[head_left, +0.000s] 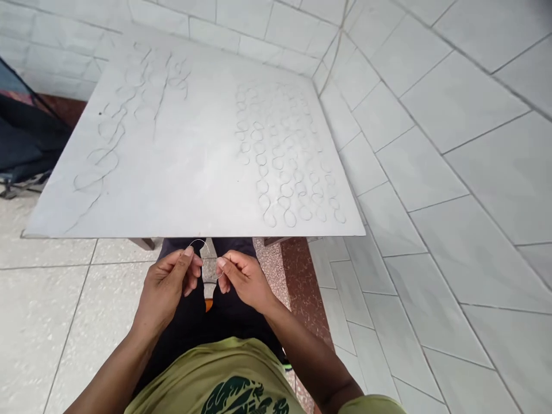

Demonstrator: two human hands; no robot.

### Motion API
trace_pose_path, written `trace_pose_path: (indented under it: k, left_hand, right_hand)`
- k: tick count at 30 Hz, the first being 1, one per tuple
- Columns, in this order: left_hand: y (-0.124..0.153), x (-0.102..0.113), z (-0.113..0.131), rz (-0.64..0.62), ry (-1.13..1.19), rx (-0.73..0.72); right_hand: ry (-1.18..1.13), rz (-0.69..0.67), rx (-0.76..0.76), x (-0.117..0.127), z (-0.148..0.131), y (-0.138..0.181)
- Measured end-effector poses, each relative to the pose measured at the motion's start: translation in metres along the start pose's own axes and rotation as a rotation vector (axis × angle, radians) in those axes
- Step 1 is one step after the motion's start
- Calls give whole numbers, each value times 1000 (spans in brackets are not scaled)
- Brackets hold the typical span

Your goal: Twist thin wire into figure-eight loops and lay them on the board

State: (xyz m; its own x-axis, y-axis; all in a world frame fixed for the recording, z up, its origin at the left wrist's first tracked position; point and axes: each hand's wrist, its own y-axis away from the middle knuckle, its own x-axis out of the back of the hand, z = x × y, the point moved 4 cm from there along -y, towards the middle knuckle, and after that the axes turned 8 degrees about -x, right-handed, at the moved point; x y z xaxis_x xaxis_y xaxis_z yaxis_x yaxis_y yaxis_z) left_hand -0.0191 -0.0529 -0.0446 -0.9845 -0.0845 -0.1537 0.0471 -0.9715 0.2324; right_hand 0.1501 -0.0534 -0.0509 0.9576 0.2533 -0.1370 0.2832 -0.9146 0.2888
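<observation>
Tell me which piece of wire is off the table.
The thin curved wire held by the left hand and the right hand, beyond the near edge of the table; the other visible wires lie on its top.

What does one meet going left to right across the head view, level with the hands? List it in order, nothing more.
Left hand, wire, right hand, brown strip, tiled wall.
</observation>
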Motion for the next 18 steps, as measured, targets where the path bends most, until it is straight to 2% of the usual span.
trace_pose_path:
  k: [4, 6, 9, 11, 14, 18]
  left_hand:
    - [-25, -17, 21, -110, -121, -34]
    - [-47, -29, 42, -160, -271, -137]
    - [-95, -55, 76, -221, -470, -341]
    - [-131, -74, 93, -257, -604, -402]
    - [-178, -96, 101, -282, -724, -344]
    - [-208, -112, 99, -293, -769, -303]
  right_hand:
    - [-61, 68, 71, 17, -13, -4]
    - [-83, 102, 83, 26, -19, -5]
    - [-85, 154, 80, 35, -20, -4]
    - [-90, 161, 67, 34, -11, -1]
    - [-96, 109, 7, 23, 15, 8]
    - [-34, 50, -113, 7, 51, 22]
